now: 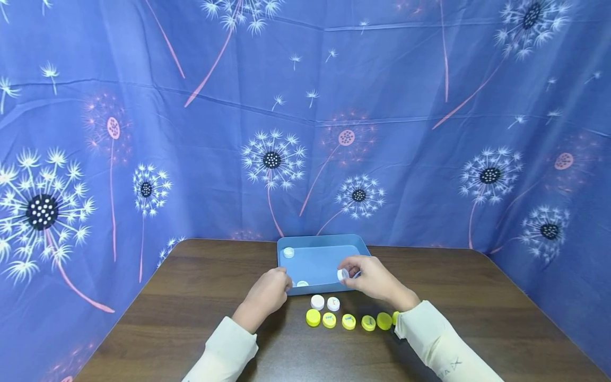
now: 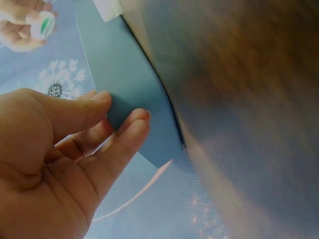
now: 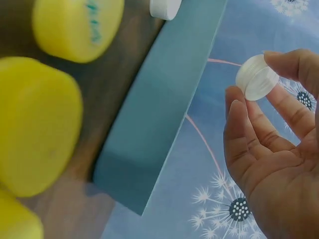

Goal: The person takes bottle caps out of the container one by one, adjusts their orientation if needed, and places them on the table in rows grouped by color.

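Note:
A blue plastic tray (image 1: 322, 262) sits toward the back of the tabletop. My left hand (image 1: 269, 292) is at its near left corner. In the left wrist view, that hand's thumb and fingers pinch the tray wall (image 2: 134, 89). Over the tray's right side, my right hand (image 1: 369, 276) holds a white bottle cap (image 1: 342, 274) between thumb and fingers. The right wrist view shows this cap (image 3: 256, 78) tilted, its hollow inside partly visible. Inside the tray, one white cap (image 1: 288, 252) lies at the far left and another (image 1: 302, 284) by the near wall.
Just in front of the tray lie two white caps (image 1: 333, 303). Nearer still, a row of several yellow caps (image 1: 349, 321) runs rightward, its end partly behind the right sleeve (image 1: 420, 326). Blue dandelion-print cloth (image 1: 215, 159) hangs behind the brown wooden table (image 1: 191, 297).

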Tool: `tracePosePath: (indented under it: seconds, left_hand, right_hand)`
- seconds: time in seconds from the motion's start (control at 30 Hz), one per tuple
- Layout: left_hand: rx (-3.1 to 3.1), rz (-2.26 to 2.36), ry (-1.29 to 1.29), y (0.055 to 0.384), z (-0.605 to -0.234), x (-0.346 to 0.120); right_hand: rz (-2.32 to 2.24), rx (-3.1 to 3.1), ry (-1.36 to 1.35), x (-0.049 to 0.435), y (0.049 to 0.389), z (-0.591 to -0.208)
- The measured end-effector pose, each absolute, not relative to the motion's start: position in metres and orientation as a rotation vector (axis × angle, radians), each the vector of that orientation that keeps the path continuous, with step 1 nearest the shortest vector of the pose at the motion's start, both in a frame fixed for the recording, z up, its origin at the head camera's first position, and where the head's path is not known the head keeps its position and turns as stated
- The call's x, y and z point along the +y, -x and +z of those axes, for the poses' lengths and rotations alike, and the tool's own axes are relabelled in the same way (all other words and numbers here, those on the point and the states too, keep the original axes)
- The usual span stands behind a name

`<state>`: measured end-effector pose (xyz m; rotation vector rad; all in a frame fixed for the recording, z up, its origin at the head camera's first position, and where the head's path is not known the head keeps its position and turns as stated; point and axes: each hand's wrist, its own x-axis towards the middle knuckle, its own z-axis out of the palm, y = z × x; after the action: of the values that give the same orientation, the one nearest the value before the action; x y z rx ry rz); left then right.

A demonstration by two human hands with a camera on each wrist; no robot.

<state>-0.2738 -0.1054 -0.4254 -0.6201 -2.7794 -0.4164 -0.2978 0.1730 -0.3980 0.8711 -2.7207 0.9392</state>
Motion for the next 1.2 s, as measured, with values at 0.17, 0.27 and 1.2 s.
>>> tracePosePath:
  seconds: [0.17,0.27,1.2]
  left_hand:
    - [-2.762,-0.413,0.638,0.274,-0.426,-0.106]
    - [-2.770,-0.417,0.632,0.273,-0.426,-0.106]
    - [-2.799,-0.436,0.606,0.275,-0.426,-0.107]
  right_hand:
    - [0.959,-2.750,-0.841,0.177,0.287,-0.406]
    - [0.984,-2.776,-0.845,0.180,0.282,-0.412]
    - [0.749,-2.896,-0.907,0.179,0.276,-0.432]
